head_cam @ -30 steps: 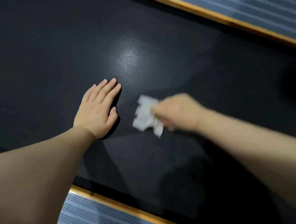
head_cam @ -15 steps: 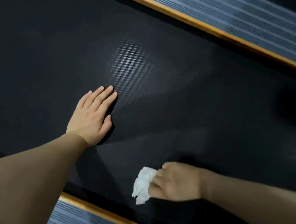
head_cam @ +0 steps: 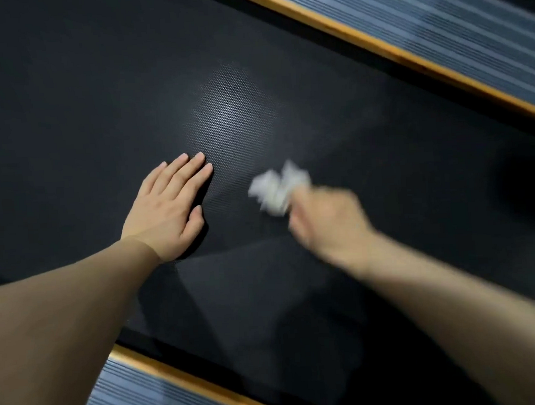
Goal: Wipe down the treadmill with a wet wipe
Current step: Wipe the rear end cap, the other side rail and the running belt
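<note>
At the lower left edge we see a ribbed grey side rail point(head_cam: 121, 396) with an orange strip point(head_cam: 189, 374) along its inner edge. Above it our left hand point(head_cam: 169, 208) lies flat on the black treadmill belt point(head_cam: 66, 105), fingers point(head_cam: 192, 167) straight and close together, thumb alongside, holding nothing; it seems to be bracing us. Just past its fingertips a pale sheen point(head_cam: 229, 117) of reflected light shows the dotted texture of the belt.

Near the middle, just beside the left hand but not touching it, is the wet wipe point(head_cam: 274, 186), a crumpled white wad against the belt. Our right hand point(head_cam: 327, 223) grips it from behind. That hand is badly blurred, so we cannot make out each finger, but they look curled round the wipe. At the upper right runs the second rail point(head_cam: 436, 13) with its own orange strip point(head_cam: 375, 44).

We judge the wiping is in mid-stroke, with much of the belt not yet reached. What could go wrong: the textured surface may drag and tear the bunched wipe, or pull it from a loose grip. A wad this crumpled touches little of the belt, so streaks and missed bands are likely. Leaning weight on the left hand might shift the belt if it runs free. The area under that palm may go unwiped.
</note>
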Motion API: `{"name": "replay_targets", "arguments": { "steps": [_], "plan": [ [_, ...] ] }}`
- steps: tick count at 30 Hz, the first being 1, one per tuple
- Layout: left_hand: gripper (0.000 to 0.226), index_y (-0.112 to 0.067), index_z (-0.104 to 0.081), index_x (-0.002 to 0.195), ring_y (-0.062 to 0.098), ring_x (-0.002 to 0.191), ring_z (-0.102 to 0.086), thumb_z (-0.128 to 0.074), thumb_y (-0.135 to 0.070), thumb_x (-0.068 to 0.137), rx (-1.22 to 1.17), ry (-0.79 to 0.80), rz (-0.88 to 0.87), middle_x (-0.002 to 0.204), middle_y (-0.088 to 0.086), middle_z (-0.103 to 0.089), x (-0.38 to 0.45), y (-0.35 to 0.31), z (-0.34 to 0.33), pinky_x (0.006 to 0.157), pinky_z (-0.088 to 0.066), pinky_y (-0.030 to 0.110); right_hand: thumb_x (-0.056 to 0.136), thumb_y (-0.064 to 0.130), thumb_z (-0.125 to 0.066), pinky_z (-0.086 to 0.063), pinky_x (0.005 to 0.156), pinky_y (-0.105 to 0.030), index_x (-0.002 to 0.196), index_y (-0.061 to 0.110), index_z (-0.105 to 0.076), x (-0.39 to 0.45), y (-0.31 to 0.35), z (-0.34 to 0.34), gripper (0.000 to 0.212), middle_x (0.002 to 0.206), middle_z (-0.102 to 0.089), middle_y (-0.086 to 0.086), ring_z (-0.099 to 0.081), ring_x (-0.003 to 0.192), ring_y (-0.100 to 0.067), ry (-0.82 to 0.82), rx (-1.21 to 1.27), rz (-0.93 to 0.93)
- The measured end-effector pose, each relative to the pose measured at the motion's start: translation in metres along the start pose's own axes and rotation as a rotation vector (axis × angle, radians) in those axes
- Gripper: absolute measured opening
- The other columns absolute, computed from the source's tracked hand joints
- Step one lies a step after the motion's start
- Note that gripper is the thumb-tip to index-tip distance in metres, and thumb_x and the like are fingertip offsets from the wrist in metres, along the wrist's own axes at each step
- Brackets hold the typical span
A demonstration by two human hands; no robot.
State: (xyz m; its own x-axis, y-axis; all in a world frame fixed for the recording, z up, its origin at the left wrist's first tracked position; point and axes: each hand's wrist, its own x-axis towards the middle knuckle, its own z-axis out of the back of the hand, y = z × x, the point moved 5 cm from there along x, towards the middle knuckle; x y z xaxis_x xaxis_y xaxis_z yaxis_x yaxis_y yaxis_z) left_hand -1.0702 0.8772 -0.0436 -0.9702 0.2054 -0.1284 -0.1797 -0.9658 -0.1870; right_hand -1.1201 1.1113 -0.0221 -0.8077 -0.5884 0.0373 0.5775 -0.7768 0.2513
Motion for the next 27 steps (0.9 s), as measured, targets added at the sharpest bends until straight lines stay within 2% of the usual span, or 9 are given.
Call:
{"name": "replay_targets", "arguments": {
  "steps": [3,8,11,14,16,17,20,23,27],
  "plan": [
    [0.064,-0.013,-0.033,0.153,0.028,0.149,-0.023,-0.036,-0.029,0.091,0.010,-0.003,0.007,0.161,0.007,-0.029,0.000,0.000,0.000,0.123,-0.014,0.045,0.081,0.018,-0.047,-0.035,0.041,-0.021,0.074,0.021,-0.063,-0.085,0.080,-0.018,0.018,0.064,-0.065,0.000,-0.057,0.046,-0.015,0.281,0.150,0.475],
    [0.064,-0.013,-0.033,0.153,0.027,0.150,-0.023,-0.035,-0.028,0.091,0.008,-0.007,0.009,0.161,0.006,-0.029,0.000,0.000,0.000,0.123,-0.014,0.045,0.084,0.021,-0.062,-0.039,0.048,-0.023,0.076,0.022,-0.067,-0.100,0.108,-0.023,0.010,0.068,-0.069,0.002,-0.066,0.055,-0.017,0.811,0.343,0.826],
    [0.064,-0.014,-0.032,0.153,0.027,0.150,-0.023,-0.035,-0.029,0.091,0.007,-0.012,0.007,0.161,0.006,-0.028,-0.001,0.000,-0.001,0.123,-0.014,0.045,0.095,0.029,-0.045,-0.037,0.055,-0.011,0.086,0.040,-0.061,0.007,0.042,0.002,0.021,0.075,-0.069,0.021,-0.063,0.064,0.005,0.533,0.315,0.510],
    [0.064,-0.015,-0.031,0.154,0.026,0.150,-0.022,-0.035,-0.029,0.091,0.010,-0.005,0.007,0.162,0.005,-0.027,-0.001,0.001,-0.001,0.123,-0.013,0.044,0.095,0.022,-0.047,-0.035,0.059,-0.032,0.111,0.015,-0.052,0.117,-0.055,0.034,0.019,0.094,-0.070,-0.010,-0.068,0.086,-0.031,0.082,-0.100,-0.102],
    [0.064,-0.015,-0.031,0.154,0.026,0.150,-0.021,-0.035,-0.029,0.091,0.006,-0.007,0.007,0.162,0.004,-0.027,-0.001,0.001,0.000,0.123,-0.013,0.044,0.095,0.020,-0.044,-0.043,0.073,-0.042,0.126,0.006,-0.044,0.128,-0.071,0.032,0.034,0.110,-0.066,-0.019,-0.062,0.102,-0.039,0.085,-0.112,-0.512],
    [0.065,-0.015,-0.032,0.153,0.026,0.150,-0.021,-0.036,-0.029,0.091,0.003,-0.003,0.006,0.162,0.004,-0.027,-0.001,0.002,-0.001,0.123,-0.013,0.044,0.094,0.020,-0.048,-0.045,0.077,-0.042,0.134,0.007,-0.041,0.122,-0.055,0.023,0.043,0.111,-0.066,-0.018,-0.063,0.102,-0.038,0.097,-0.086,-0.566],
    [0.067,-0.016,-0.031,0.154,0.026,0.150,-0.021,-0.035,-0.029,0.089,0.001,0.002,0.004,0.162,0.004,-0.027,0.001,0.000,-0.001,0.123,-0.014,0.044,0.077,0.029,-0.064,-0.043,0.057,-0.034,0.129,0.012,-0.051,0.063,0.045,-0.011,0.056,0.087,-0.070,-0.007,-0.068,0.078,-0.029,0.086,-0.017,-0.166],
    [0.065,-0.016,-0.031,0.154,0.025,0.150,-0.021,-0.035,-0.028,0.090,-0.006,0.004,-0.008,0.162,0.004,-0.026,0.002,-0.002,-0.001,0.123,-0.013,0.044,0.084,0.025,-0.057,-0.036,0.052,-0.032,0.103,0.019,-0.064,-0.076,0.162,-0.034,0.021,0.070,-0.063,0.001,-0.061,0.061,-0.019,0.389,0.141,0.374],
    [0.063,-0.016,-0.030,0.154,0.024,0.151,-0.020,-0.034,-0.027,0.092,-0.007,-0.005,0.000,0.163,0.003,-0.026,-0.002,0.004,-0.002,0.124,-0.012,0.043,0.079,0.031,-0.069,-0.037,0.050,-0.028,0.082,0.023,-0.060,-0.098,0.167,-0.040,0.012,0.063,-0.060,0.004,-0.057,0.053,-0.018,0.419,0.241,0.722]
  ]
}}
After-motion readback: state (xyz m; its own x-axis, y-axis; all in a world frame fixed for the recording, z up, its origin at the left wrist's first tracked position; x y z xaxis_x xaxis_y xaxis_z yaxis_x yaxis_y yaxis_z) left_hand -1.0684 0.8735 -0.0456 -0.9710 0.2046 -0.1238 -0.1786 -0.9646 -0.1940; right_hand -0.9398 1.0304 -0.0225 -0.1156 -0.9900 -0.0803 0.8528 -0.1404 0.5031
